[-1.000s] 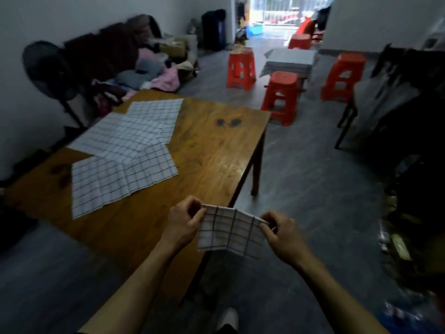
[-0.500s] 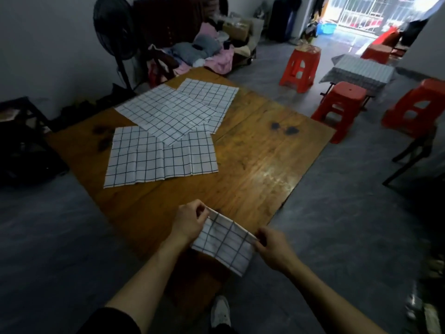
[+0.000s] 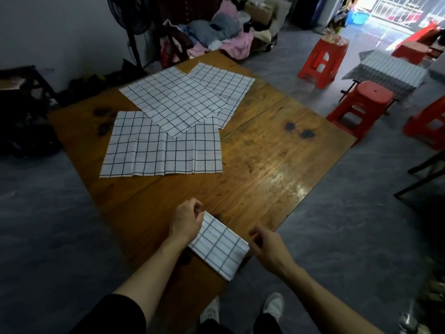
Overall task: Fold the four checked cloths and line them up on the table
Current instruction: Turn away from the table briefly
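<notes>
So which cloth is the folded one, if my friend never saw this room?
Find the wooden table. At its near corner, between the left hand and right hand, sits the folded cloth. It's a small thick rectangle; the three unfolded cloths lie flat and overlapping farther back.

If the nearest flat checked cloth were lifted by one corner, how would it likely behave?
The nearest flat cloth would probably drape limply: it lies thin, with soft crease lines. It looks light for its area. Since the middle cloth overlaps its far edge, lifting it would likely drag that one across the wooden table.

4 checked cloths (image 3: pixel 163 148), 1 table (image 3: pixel 265 165), 4 red stools (image 3: pixel 361 102), 2 hands (image 3: pixel 185 220)
</notes>
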Demonstrator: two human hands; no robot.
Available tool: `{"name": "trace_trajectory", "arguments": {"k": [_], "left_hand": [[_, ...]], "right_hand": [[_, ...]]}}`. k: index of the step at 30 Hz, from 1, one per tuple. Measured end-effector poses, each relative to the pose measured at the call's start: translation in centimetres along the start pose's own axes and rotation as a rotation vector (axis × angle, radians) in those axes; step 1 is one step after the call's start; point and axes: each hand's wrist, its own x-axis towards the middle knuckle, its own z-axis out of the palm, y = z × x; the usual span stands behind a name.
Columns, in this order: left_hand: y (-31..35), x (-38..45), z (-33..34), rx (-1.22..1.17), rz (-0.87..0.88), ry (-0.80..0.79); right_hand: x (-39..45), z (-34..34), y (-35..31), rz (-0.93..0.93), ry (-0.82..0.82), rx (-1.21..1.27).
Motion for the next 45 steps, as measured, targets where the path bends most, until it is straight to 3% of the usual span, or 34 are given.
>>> {"name": "trace_trajectory", "arguments": {"k": [11, 20, 26, 45], "left_hand": [[8.2, -1.2, 2.1, 0.081, -0.009, 0.038], [21.7, 1.3, 5.8, 0.123, 0.162, 0.001], [28.7, 5.3, 8.5, 0.123, 0.265, -0.035], [47.5, 27.3, 17.3, -0.036, 0.505, -0.075]], "right_hand": [[1.7, -8.7, 5.5, -0.148, -0.004, 0.088], [2.3, -22.5, 11.6, -0.207, 0.27, 0.091], [4.1, -28.6, 15.2, -0.192, 0.412, 0.099], [19.9, -49.1, 23.0, -0.076, 0.499, -0.137]]}}
